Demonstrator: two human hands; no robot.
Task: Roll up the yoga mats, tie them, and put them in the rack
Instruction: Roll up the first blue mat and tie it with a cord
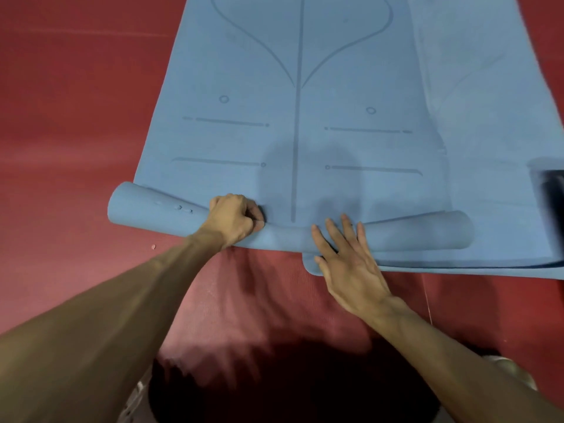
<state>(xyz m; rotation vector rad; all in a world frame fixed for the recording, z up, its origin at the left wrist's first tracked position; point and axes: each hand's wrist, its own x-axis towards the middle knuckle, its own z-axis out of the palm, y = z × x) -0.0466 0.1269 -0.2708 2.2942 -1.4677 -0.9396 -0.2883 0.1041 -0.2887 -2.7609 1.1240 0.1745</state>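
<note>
A red floor (76, 117) fills the left side and the lower middle of the frame. It looks like padded covering, with a fine ribbed texture showing in the lit patch at lower centre. No walls or furniture are in view.

A blue yoga mat (335, 71) lies flat on the floor, running from the top edge down to the middle of the frame. It is printed with a darker centre line, curved lines near the top, and short bars and small circles on either side. Its near end is wound into a loose roll (146, 209) that lies across the middle of the frame, thicker at both ends and pinched flat in the centre.

A second blue mat (488, 87) lies at the right. The first mat overlaps it, and its rounded near corner shows below the roll.

Two bare forearms reach up from the bottom corners. The left hand (236, 219) is curled over the roll left of centre, its fingers tucked around the mat. The right hand (345, 264) lies flat with straight, spread fingers, pressing on the roll at centre right.

A blurred dark object (552, 190) sits at the right edge; what it is cannot be told. A small pale speck (153, 247) lies on the floor below the roll's left end.
</note>
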